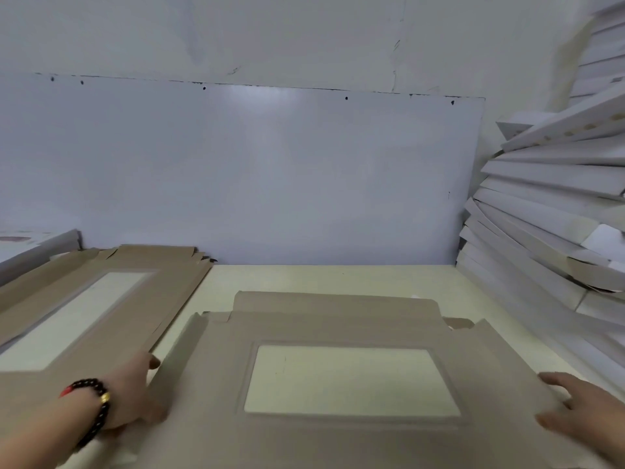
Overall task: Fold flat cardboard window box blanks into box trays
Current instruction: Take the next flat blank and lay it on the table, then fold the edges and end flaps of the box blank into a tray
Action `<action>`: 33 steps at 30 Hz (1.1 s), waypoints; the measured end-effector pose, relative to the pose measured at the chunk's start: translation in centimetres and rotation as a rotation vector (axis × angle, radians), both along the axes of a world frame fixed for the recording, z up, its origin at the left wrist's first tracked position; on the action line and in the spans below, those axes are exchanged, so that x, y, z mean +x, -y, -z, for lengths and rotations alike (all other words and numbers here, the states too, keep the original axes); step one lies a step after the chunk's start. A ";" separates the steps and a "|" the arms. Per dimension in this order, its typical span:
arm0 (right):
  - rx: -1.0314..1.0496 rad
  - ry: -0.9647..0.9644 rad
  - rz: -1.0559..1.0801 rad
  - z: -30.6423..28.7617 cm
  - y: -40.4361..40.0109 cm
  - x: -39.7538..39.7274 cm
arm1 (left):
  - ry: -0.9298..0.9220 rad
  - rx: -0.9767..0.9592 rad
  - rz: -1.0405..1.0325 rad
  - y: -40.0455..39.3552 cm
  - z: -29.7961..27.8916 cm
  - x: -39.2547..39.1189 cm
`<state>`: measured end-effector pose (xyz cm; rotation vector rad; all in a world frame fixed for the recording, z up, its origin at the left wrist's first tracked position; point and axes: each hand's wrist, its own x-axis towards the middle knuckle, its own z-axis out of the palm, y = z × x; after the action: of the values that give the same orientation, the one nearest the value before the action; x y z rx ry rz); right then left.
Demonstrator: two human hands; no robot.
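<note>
You're seeing soft, dim, even light, with a pale glare patch on the wall panel (263, 96). Everything looks slightly blurred, and wide-angle distortion bends the frame edges.

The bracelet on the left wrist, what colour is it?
Mostly black beads, one gold and some red; the bracelet shows in the head view.

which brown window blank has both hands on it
The middle blank, lying alone on the table. The left hand is at its left flap and the right hand at its right edge. The other blanks sit untouched in the left stack.
</note>
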<state>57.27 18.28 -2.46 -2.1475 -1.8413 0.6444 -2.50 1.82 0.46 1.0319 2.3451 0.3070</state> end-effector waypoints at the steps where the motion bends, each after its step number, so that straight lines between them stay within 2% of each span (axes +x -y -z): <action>1: -0.049 0.115 -0.018 -0.5 0.0 0.4 | -0.012 -0.075 0.027 0.7 -0.8 0.2; 2: -0.044 0.264 -0.024 -1.1 -0.2 0.5 | -0.109 -0.140 0.065 1.0 -1.7 0.5; 4: 0.025 0.639 -0.025 -2.3 -0.9 -0.5 | -0.514 -0.194 0.185 0.1 -3.3 1.5; 5: 0.093 0.778 -0.036 -3.3 -1.1 -2.0 | -0.653 -0.170 0.235 -0.8 -4.2 2.5; 7: 0.296 0.850 -0.170 -5.9 -0.8 -7.1 | -0.762 -0.046 0.327 -3.3 -5.6 5.2; 9: 0.485 0.715 -0.429 -7.2 -0.4 -14.1 | -0.760 0.072 0.428 -6.4 -6.0 9.2; 10: 0.524 0.517 -0.563 -7.2 0.0 -18.0 | -0.740 0.146 0.494 -8.2 -5.6 11.4; 11: 0.524 0.226 -0.664 -6.6 0.6 -21.9 | -0.702 0.228 0.555 -9.8 -5.0 13.8; 12: 0.464 -0.147 -0.701 -6.0 1.6 -25.3 | -0.641 0.321 0.597 -11.2 -4.4 15.9; 14: 0.249 -0.859 -0.598 -4.7 3.2 -29.8 | -0.445 0.427 0.582 -13.1 -2.6 18.8; 15: 0.138 -1.041 -0.492 -3.7 3.2 -30.9 | -0.364 0.424 0.554 -13.7 -1.5 19.3; 16: 0.058 -1.085 -0.421 -2.7 2.8 -31.3 | -0.331 0.391 0.561 -13.8 -0.1 19.4; 18: 0.030 -0.910 -0.417 -1.0 1.7 -31.2 | -0.403 0.297 0.670 -13.5 2.9 19.1; 21: 0.111 -0.323 -0.645 0.7 -0.2 -30.9 | -0.577 0.202 0.778 -14.0 6.0 18.9; 23: 0.141 -0.035 -0.754 1.2 -1.4 -30.4 | -0.566 0.196 0.778 -14.5 6.4 18.8; 26: 0.176 0.255 -0.718 1.6 -3.9 -27.2 | -0.492 0.190 0.659 -14.8 6.1 16.7; 28: 0.140 0.362 -0.620 1.7 -5.6 -23.8 | -0.498 0.152 0.559 -14.7 6.0 14.1; 33: 0.059 0.425 -0.371 1.9 -9.0 -14.6 | -0.472 0.081 0.365 -13.7 5.8 7.1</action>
<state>42.64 27.25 -4.34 -2.0357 -2.4793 0.1972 4.65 15.57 -5.30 1.6934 2.4862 0.0153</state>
